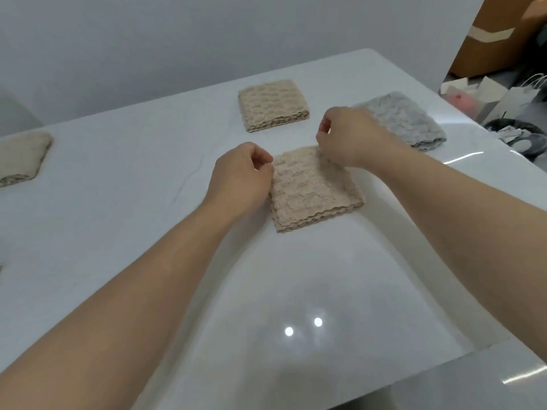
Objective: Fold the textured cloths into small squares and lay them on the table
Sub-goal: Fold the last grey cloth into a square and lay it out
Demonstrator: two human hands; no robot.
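The curled fingers (264,164) of the left hand (239,173) pinched the far-left corner of the centre beige cloth (313,190), a small layered square lying flat on the white table (118,179). The right hand (349,137) hung over the far-right corner, its fingers (322,137) curled and touching the cloth's far edge (whether they gripped fabric could not be told). Both bare forearms reached in from the near edge. Beyond the hands lay a second beige cloth (272,105), folded square, and just behind the right hand a folded grey cloth (414,122). A third beige cloth (20,156) sat well apart at the left edge. A cardboard box (497,34) and paper bags (515,99) stood past the table's far-right corner.
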